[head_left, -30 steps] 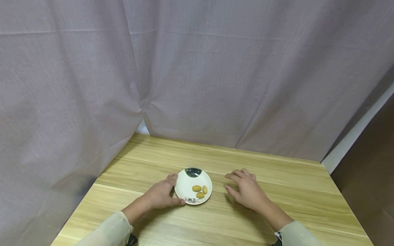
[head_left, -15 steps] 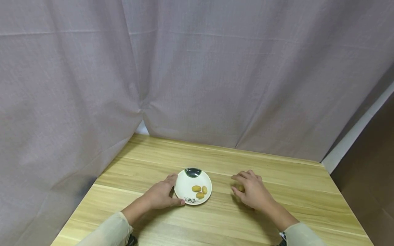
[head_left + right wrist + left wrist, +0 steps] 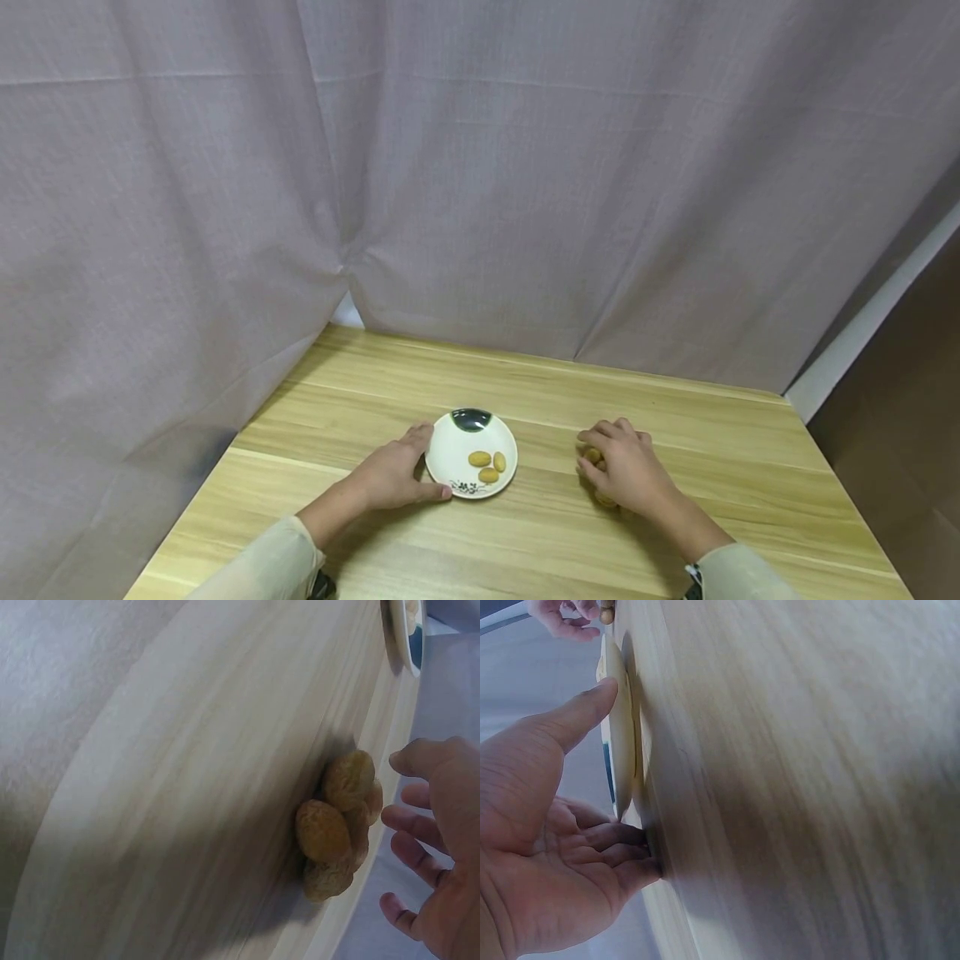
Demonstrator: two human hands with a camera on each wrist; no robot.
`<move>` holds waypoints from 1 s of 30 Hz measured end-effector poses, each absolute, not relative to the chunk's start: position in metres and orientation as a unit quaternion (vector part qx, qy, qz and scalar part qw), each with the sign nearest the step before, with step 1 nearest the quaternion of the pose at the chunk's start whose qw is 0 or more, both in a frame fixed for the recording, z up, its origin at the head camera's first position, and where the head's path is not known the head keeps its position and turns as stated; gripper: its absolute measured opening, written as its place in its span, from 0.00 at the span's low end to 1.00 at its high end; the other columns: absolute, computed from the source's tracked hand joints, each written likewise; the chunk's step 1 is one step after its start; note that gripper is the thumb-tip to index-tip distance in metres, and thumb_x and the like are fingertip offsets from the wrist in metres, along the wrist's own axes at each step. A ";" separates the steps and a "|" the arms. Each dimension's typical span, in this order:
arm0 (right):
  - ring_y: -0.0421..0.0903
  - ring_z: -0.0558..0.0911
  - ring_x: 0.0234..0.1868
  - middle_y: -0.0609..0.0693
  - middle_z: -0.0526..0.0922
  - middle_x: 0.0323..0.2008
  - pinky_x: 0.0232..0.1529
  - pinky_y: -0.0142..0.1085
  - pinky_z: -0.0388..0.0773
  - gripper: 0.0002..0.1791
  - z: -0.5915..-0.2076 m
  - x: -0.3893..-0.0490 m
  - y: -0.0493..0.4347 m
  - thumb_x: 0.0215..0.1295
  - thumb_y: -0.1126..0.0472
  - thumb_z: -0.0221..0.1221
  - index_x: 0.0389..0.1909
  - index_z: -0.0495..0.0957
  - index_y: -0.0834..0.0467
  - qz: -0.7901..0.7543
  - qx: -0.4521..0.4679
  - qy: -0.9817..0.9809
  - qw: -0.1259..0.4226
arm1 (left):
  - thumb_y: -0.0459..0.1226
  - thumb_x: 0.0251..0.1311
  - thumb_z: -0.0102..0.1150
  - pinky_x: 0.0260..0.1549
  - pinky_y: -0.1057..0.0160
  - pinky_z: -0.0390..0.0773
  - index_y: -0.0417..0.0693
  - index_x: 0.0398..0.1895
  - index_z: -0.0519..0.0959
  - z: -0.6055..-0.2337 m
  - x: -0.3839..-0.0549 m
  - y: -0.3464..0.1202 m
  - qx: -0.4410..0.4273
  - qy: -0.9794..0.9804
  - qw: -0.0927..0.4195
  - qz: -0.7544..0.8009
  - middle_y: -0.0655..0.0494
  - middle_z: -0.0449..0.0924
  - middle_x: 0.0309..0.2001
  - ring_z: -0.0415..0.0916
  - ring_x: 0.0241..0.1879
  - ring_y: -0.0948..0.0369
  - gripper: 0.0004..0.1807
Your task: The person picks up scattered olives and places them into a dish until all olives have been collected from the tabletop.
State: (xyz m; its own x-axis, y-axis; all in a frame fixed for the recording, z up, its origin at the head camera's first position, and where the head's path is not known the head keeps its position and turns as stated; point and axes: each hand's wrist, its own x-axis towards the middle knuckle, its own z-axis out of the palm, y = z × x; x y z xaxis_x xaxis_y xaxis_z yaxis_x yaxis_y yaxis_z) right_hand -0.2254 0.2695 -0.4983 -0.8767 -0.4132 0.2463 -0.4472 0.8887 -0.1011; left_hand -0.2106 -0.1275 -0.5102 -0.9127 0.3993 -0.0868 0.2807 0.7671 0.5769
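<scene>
A small round white plate (image 3: 452, 450) with a dark green patch and a flower print lies on the table. On it sit 3 oval yellow-brown dried fruits (image 3: 480, 459). My left hand (image 3: 390, 477) holds the plate at its left side, thumb on the near rim and fingers along the far-left edge. To the right, my right hand (image 3: 628, 468) is over a small heap of wrinkled dried fruits (image 3: 324, 831). Its fingers are loosely bent, and the right wrist view shows them spread beside the heap with nothing between them. In the head view the hand covers most of the heap.
The wooden table (image 3: 480, 550) carries the plate and the heap a hand's length or so apart. A grey-mauve curtain (image 3: 480, 208) hangs behind the table and down its left side. A brown panel (image 3: 892, 400) stands at the right.
My right hand has moved right, away from the plate and over the heap, where several fruits now show beneath its fingers. The left hand and the plate stay in place.
</scene>
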 end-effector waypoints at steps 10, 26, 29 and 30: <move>0.53 0.81 0.49 0.50 0.89 0.48 0.51 0.74 0.83 0.14 -0.499 -0.225 0.271 0.68 0.55 0.76 0.51 0.90 0.54 0.052 0.190 -0.978 0.074 | 0.63 0.58 0.80 0.86 0.37 0.60 0.28 0.86 0.56 -0.511 -0.210 -0.127 0.184 0.934 0.103 0.289 0.31 0.56 0.86 0.57 0.87 0.37 0.68; 0.51 0.80 0.48 0.49 0.89 0.46 0.49 0.67 0.83 0.13 -0.501 -0.224 0.269 0.68 0.56 0.75 0.50 0.90 0.53 0.058 0.187 -0.978 0.067 | 0.62 0.58 0.80 0.87 0.38 0.60 0.28 0.86 0.56 -0.509 -0.209 -0.127 0.181 0.934 0.104 0.289 0.32 0.56 0.87 0.57 0.87 0.38 0.68; 0.51 0.80 0.49 0.49 0.89 0.47 0.50 0.68 0.83 0.13 -0.501 -0.224 0.268 0.69 0.55 0.75 0.51 0.90 0.53 0.062 0.191 -0.977 0.075 | 0.62 0.58 0.80 0.87 0.38 0.59 0.28 0.86 0.56 -0.509 -0.210 -0.126 0.180 0.934 0.105 0.290 0.32 0.56 0.87 0.56 0.87 0.37 0.68; 0.51 0.81 0.49 0.49 0.90 0.47 0.50 0.68 0.83 0.13 -0.501 -0.224 0.268 0.69 0.55 0.75 0.51 0.90 0.53 0.064 0.193 -0.976 0.079 | 0.62 0.57 0.81 0.87 0.38 0.59 0.28 0.86 0.56 -0.508 -0.210 -0.126 0.181 0.934 0.105 0.290 0.32 0.56 0.87 0.56 0.87 0.37 0.68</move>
